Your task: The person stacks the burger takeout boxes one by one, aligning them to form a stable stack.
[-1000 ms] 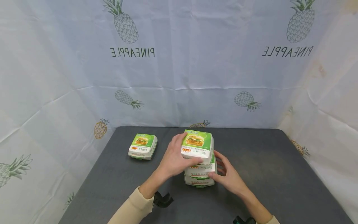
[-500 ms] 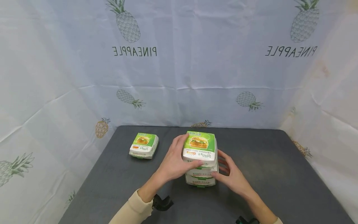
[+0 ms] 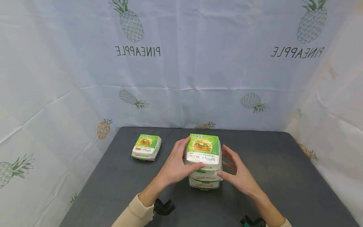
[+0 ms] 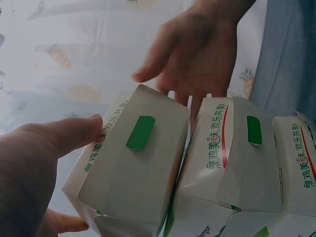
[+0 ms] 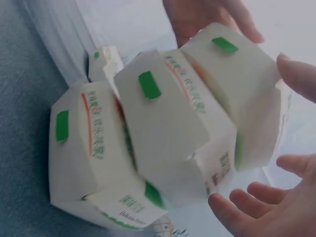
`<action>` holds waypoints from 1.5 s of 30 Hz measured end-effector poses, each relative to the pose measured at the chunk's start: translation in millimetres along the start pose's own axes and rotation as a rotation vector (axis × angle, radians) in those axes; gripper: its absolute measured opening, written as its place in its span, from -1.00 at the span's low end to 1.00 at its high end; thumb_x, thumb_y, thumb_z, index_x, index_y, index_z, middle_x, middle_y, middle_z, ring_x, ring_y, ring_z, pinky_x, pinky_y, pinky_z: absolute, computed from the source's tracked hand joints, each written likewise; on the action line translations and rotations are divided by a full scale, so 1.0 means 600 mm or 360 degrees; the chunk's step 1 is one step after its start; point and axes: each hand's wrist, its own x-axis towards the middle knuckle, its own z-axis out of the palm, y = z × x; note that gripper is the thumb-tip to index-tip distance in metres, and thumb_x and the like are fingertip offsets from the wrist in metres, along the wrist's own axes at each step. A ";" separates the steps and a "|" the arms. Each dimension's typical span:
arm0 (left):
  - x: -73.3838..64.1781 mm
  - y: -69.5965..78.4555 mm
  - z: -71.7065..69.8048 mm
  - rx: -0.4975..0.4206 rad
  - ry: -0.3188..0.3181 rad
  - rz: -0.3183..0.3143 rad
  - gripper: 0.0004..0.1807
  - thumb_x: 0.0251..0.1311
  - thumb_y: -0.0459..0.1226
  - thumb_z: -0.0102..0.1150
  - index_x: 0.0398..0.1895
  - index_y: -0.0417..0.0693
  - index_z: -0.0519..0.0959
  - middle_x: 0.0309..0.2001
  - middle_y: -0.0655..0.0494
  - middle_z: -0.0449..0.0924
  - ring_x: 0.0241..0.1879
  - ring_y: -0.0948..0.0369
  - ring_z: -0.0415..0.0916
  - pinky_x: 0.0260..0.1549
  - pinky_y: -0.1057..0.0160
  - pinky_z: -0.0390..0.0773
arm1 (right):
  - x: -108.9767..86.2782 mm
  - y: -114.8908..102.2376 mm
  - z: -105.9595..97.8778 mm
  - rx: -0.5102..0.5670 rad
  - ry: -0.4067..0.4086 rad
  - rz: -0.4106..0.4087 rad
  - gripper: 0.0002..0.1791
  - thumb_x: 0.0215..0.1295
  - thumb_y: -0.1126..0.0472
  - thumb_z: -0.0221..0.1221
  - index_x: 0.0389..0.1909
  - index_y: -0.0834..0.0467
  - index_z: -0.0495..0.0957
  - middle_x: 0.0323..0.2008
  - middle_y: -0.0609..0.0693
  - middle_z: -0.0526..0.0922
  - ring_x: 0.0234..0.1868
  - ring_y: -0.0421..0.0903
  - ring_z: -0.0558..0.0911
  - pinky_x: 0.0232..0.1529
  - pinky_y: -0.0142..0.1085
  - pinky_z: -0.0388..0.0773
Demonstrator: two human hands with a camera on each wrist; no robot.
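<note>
Three white-and-green cardboard burger boxes stand stacked near the middle of the dark table. My left hand (image 3: 177,164) grips the top burger box (image 3: 202,148), its thumb across the front and its fingers along the left side. Beneath are the middle burger box (image 3: 204,176) and the bottom burger box (image 3: 204,183); in the left wrist view a narrow dark seam runs between the top box and the middle box (image 4: 217,158). At the stack's right side is my right hand (image 3: 241,175), fingers spread and loosely bent, its thumb tip close to the front right corner.
Another burger box (image 3: 146,147) lies by itself at the back left of the dark table (image 3: 269,164). A pale cloth (image 3: 181,69) printed with pineapples hangs behind and at both sides.
My left hand has lowered the top burger box onto the two below and lined it up with them. My right hand has eased slightly upward along the stack's side.
</note>
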 end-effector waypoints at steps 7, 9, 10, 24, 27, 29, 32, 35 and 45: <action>0.001 0.000 0.007 -0.0056 -0.0039 0.0039 0.11 0.10 0.14 0.45 0.64 0.11 0.05 0.51 0.09 0.08 0.27 0.15 0.30 0.14 -0.02 0.45 | 0.004 -0.010 -0.003 0.0020 -0.0003 -0.0043 -0.01 0.34 0.33 0.30 0.64 -0.09 -0.04 0.57 0.05 0.04 0.49 -0.02 0.19 0.27 -0.35 0.39; 0.001 -0.001 0.008 -0.0074 -0.0053 0.0041 0.11 0.12 0.13 0.45 0.64 0.10 0.04 0.51 0.10 0.07 0.27 0.17 0.30 0.13 0.01 0.47 | 0.004 -0.010 -0.004 0.0033 -0.0001 -0.0050 -0.02 0.34 0.33 0.29 0.64 -0.09 -0.04 0.57 0.05 0.04 0.48 -0.17 0.19 0.25 -0.39 0.37; 0.001 -0.001 0.009 -0.0082 -0.0058 0.0043 0.10 0.12 0.12 0.45 0.64 0.10 0.05 0.51 0.10 0.07 0.29 0.18 0.29 0.13 0.01 0.47 | 0.004 -0.009 -0.004 0.0042 0.0002 -0.0052 -0.02 0.34 0.33 0.28 0.64 -0.08 -0.04 0.57 0.05 0.04 0.46 -0.23 0.20 0.24 -0.40 0.37; 0.002 -0.006 0.018 -0.0156 -0.0042 0.0105 0.04 0.17 0.06 0.44 0.62 0.07 0.09 0.51 0.10 0.08 0.33 0.19 0.26 0.12 0.01 0.51 | 0.003 -0.004 0.001 0.0164 0.0076 -0.0055 -0.12 0.40 0.38 0.19 0.63 0.04 -0.01 0.54 0.11 0.10 0.39 -0.21 0.29 0.16 -0.42 0.39; 0.001 -0.009 0.018 -0.0159 -0.0030 0.0114 0.04 0.17 0.06 0.44 0.63 0.09 0.08 0.51 0.13 0.08 0.31 0.21 0.26 0.11 0.02 0.52 | 0.004 -0.003 0.002 0.0164 0.0075 -0.0074 -0.11 0.39 0.40 0.20 0.63 0.04 -0.01 0.54 0.12 0.10 0.38 -0.24 0.30 0.16 -0.43 0.39; 0.000 -0.010 0.018 -0.0167 -0.0026 0.0118 0.03 0.17 0.06 0.44 0.63 0.10 0.08 0.50 0.14 0.08 0.29 0.22 0.26 0.11 0.01 0.52 | 0.004 -0.003 0.003 0.0162 0.0076 -0.0087 -0.11 0.38 0.40 0.20 0.63 0.04 -0.01 0.54 0.13 0.09 0.38 -0.25 0.30 0.16 -0.44 0.39; -0.001 -0.010 0.017 -0.0186 -0.0025 0.0118 0.02 0.18 0.05 0.44 0.62 0.11 0.09 0.50 0.15 0.08 0.28 0.21 0.26 0.11 0.00 0.53 | 0.004 -0.004 0.004 0.0155 0.0080 -0.0090 -0.11 0.38 0.40 0.20 0.63 0.05 -0.01 0.54 0.13 0.09 0.37 -0.27 0.31 0.17 -0.46 0.37; -0.002 -0.010 0.016 -0.0196 -0.0029 0.0113 0.02 0.18 0.03 0.45 0.62 0.13 0.09 0.50 0.15 0.08 0.29 0.20 0.26 0.10 0.00 0.53 | 0.003 -0.006 0.005 0.0153 0.0084 -0.0086 -0.11 0.39 0.40 0.20 0.63 0.06 -0.01 0.54 0.14 0.10 0.36 -0.29 0.31 0.17 -0.47 0.36; -0.006 -0.005 -0.006 -0.0221 -0.0055 0.0123 -0.04 0.24 -0.03 0.41 0.62 0.17 0.09 0.49 0.08 0.12 0.37 0.08 0.29 0.15 -0.11 0.52 | 0.003 -0.012 0.004 0.0146 0.0109 -0.0066 -0.11 0.39 0.39 0.20 0.63 0.05 -0.01 0.54 0.14 0.07 0.36 -0.31 0.31 0.18 -0.50 0.34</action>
